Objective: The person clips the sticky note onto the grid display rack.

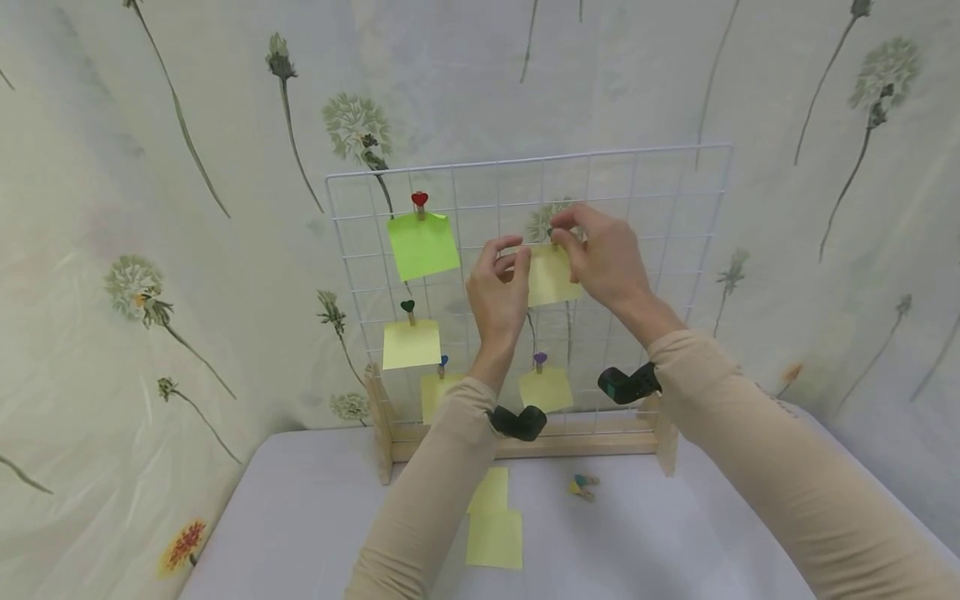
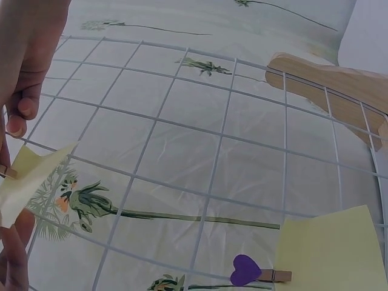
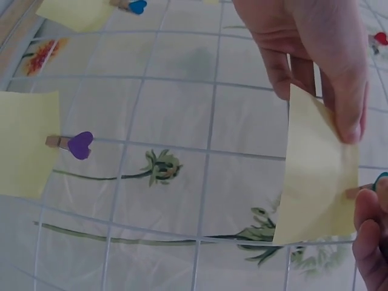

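A pale yellow sticky note point(image 1: 551, 277) is up against the white wire grid point(image 1: 498, 185). My left hand point(image 1: 501, 292) pinches its left edge, thumb in front, as the right wrist view shows. At the note's top edge my right hand point(image 1: 603, 254) pinches a small wooden clothespin point(image 3: 359, 192) with a teal heart, mostly hidden by the fingers. Below, another yellow note point(image 1: 546, 390) hangs from a purple-heart clothespin point(image 2: 267, 274). To the left hang a green note point(image 1: 423, 247) under a red-heart clothespin point(image 1: 420, 202) and a yellow note point(image 1: 412, 344) under a dark green one.
A further yellow note point(image 1: 435, 396) with a blue-heart clothespin is partly behind my left forearm. The grid stands in a wooden base point(image 1: 577, 445) on a white table point(image 1: 315, 500). Loose yellow notes point(image 1: 495, 540) and small clothespins point(image 1: 582, 487) lie in front of it.
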`<state>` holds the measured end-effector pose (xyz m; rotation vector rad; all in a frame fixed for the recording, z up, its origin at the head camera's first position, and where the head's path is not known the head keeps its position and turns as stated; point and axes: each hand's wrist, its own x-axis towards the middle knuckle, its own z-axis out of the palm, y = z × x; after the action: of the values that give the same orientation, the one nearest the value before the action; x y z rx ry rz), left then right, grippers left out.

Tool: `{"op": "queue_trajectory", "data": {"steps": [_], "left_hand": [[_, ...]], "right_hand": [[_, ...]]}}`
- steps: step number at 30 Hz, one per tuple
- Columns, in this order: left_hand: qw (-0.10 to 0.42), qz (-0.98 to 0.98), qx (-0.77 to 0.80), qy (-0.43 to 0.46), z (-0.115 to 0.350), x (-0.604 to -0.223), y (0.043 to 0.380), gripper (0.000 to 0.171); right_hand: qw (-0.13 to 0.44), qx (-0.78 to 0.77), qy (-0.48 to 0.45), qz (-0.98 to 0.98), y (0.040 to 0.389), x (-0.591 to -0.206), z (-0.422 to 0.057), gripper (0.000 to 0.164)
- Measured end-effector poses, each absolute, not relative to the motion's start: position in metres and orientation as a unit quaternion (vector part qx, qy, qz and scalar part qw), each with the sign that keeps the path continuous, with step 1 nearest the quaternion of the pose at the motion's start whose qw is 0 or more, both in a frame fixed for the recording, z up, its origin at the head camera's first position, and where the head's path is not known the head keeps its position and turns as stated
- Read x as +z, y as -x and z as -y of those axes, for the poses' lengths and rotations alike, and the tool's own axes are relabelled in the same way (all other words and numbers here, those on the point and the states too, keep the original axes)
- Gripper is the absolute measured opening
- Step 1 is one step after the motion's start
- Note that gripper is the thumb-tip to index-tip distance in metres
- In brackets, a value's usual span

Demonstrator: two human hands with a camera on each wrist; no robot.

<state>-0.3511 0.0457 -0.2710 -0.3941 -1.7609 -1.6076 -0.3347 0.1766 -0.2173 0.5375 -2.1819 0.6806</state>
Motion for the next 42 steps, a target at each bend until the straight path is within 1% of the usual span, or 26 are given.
{"op": "queue_trajectory", "data": {"steps": [11,17,25,34,42], "left_hand": [[0.368,0.681,-0.612,0.164,-0.045,-0.272,0.354,0.019],[0.378,0.687,-0.597,0.169,-0.045,-0.272,0.353,0.021],[0.385,0.693,-0.586,0.167,-0.045,-0.273,0.351,0.021],[0.39,0.705,-0.57,0.163,-0.046,-0.273,0.35,0.022],[0.391,0.715,-0.559,0.154,-0.044,-0.274,0.348,0.022]], "right_hand": [[0.411,0.241,-0.201,0.856,0.334,-0.217,-0.174,0.018],[0.442,0.227,-0.203,0.844,0.333,-0.216,-0.175,0.015],[0.464,0.229,-0.21,0.829,0.332,-0.218,-0.178,0.011],[0.472,0.231,-0.222,0.821,0.332,-0.225,-0.187,0.011],[0.462,0.231,-0.223,0.827,0.333,-0.229,-0.192,0.013]]}}
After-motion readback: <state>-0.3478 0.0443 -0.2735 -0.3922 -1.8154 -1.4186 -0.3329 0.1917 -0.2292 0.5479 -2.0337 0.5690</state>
